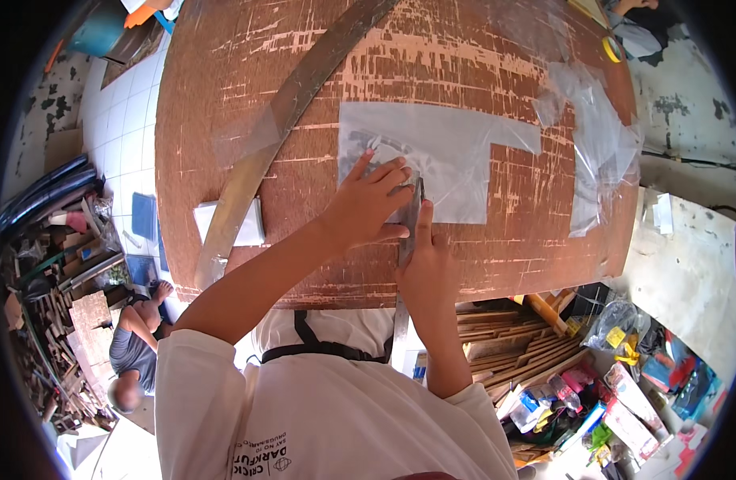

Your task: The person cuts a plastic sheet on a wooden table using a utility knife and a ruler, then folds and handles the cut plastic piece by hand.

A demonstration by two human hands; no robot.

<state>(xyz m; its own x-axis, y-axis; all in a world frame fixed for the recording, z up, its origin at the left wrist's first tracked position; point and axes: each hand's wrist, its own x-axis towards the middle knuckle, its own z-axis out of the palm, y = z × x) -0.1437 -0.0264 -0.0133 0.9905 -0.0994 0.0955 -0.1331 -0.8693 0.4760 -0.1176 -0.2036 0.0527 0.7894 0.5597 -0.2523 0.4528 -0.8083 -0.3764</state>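
- The left hand [368,200] is resting open on the plastic sheet [456,180], which is lying mid-way across the bench [536,252].
- The right hand [426,256] is seemingly gripping a slim blade [422,190] beside the metal strip [405,246].
- Firm pressing should be holding the strip still, fingertips clear.

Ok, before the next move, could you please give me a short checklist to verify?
1. Left hand on the plastic sheet: ok, fingers spread.
2. Plastic sheet within the tabletop: ok.
3. Left hand well clear of the slim dark tool: not ok, fingers are close.
4. Narrow strip fully on the tabletop: not ok, it extends past the near edge.
5. Right hand gripping the tool: cannot tell, partly hidden.
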